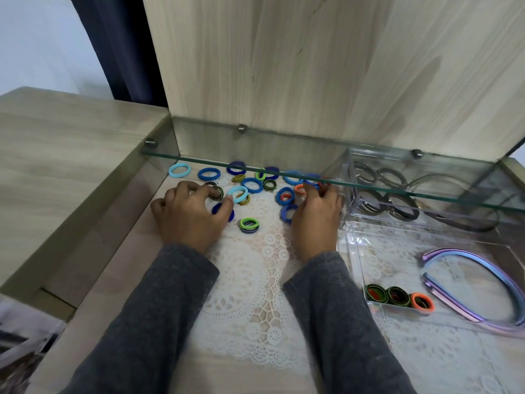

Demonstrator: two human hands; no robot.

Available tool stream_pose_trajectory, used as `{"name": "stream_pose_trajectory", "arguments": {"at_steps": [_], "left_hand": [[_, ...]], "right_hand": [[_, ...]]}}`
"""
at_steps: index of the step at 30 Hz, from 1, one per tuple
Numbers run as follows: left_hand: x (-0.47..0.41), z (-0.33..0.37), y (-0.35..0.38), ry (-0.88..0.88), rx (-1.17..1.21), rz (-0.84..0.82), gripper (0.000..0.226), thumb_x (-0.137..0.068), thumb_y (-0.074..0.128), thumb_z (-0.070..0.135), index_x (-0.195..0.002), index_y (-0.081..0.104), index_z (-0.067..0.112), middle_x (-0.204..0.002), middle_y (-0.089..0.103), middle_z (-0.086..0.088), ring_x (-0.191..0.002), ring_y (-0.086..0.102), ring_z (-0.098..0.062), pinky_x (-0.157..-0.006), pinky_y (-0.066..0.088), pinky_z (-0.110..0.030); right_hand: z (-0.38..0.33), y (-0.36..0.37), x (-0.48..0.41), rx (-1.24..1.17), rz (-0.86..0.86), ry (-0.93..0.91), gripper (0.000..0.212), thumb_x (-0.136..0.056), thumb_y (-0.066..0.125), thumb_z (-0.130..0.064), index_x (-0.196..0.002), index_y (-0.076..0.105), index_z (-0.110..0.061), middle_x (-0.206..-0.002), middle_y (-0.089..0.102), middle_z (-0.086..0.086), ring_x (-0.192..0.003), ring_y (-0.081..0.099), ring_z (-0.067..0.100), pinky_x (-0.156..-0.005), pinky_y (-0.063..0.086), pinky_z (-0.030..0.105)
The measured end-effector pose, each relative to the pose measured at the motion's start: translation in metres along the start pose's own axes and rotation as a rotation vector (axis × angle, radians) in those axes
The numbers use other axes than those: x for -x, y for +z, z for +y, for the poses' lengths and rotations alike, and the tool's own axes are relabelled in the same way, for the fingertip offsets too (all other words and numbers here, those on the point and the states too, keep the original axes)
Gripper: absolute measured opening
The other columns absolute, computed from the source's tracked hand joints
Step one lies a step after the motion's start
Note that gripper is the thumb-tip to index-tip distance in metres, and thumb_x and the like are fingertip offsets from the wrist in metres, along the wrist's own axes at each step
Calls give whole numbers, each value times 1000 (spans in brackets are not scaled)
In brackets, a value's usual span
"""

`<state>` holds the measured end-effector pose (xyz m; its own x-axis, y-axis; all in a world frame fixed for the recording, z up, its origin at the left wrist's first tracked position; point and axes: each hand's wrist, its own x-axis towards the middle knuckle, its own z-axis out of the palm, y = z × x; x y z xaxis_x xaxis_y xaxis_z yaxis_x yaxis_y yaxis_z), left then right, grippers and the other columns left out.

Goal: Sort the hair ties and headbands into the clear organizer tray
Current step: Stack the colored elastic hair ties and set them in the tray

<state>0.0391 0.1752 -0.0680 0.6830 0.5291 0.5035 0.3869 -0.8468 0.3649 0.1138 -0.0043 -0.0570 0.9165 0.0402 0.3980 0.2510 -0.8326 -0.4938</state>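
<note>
Head view: with a pale tie [238, 193] pinched by the left hand [189, 214] and the right hand's [318, 214] curled hold unclear, ties [251, 184] at twelve o'clock could be scattered.

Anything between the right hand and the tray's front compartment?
Nothing lies between the right hand and the clear organizer tray, only its side wall to lift over. The glass shelf overhangs just the rear compartments.

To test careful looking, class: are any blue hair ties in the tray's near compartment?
No, the near compartment of the clear tray holds only green and orange hair ties and a purple headband.
</note>
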Motion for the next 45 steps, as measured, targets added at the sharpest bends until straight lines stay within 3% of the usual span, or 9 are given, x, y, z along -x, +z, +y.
{"name": "stream_pose_trajectory", "arguments": {"at_steps": [8,17,27,32,37,45], "left_hand": [[3,8,-6,-81,-48,-51,22,-78,66,48,-87,70,28,-97,62,-2,-95,53,-26,-80,29,-39],[1,12,-8,-143,13,-140,17,-81,62,42,-89,67,27,-102,62,-2,-99,52,-26,-82,31,-40],[6,5,-8,40,151,-26,6,-85,65,22,-91,65,21,-95,65,0,-87,57,-24,-74,31,-35],[13,6,-18,238,279,41,5,-86,58,24,-89,61,23,-91,65,9,-80,60,-18,-70,47,-40],[30,13,-24,354,244,4,8,-84,57,30,-90,63,28,-93,67,14,-86,62,-13,-76,39,-35],[38,12,-24,393,186,21,8,-85,60,26,-90,65,29,-92,69,14,-84,63,-13,-78,35,-37]], "right_hand": [[4,4,-4,30,-34,38,40,-83,64,-6,-122,60,-6,-137,39,19,-123,34,36,-103,32,45],[5,5,-4,62,-37,22,29,-88,58,-7,-117,62,-7,-142,37,19,-123,33,38,-101,31,47],[5,2,3,35,55,-65,20,-87,57,-7,-106,64,-5,-116,58,18,-108,45,36,-88,40,47],[3,-3,12,-85,128,-93,13,-86,58,-6,-98,64,-6,-106,61,16,-99,48,35,-83,41,46],[1,-1,24,-167,144,-140,9,-87,58,-7,-93,64,-8,-100,61,13,-91,50,32,-79,34,35],[-10,-6,41,-184,39,-255,10,-91,56,-20,-98,62,-17,-103,62,1,-94,46,25,-75,35,37]]}}
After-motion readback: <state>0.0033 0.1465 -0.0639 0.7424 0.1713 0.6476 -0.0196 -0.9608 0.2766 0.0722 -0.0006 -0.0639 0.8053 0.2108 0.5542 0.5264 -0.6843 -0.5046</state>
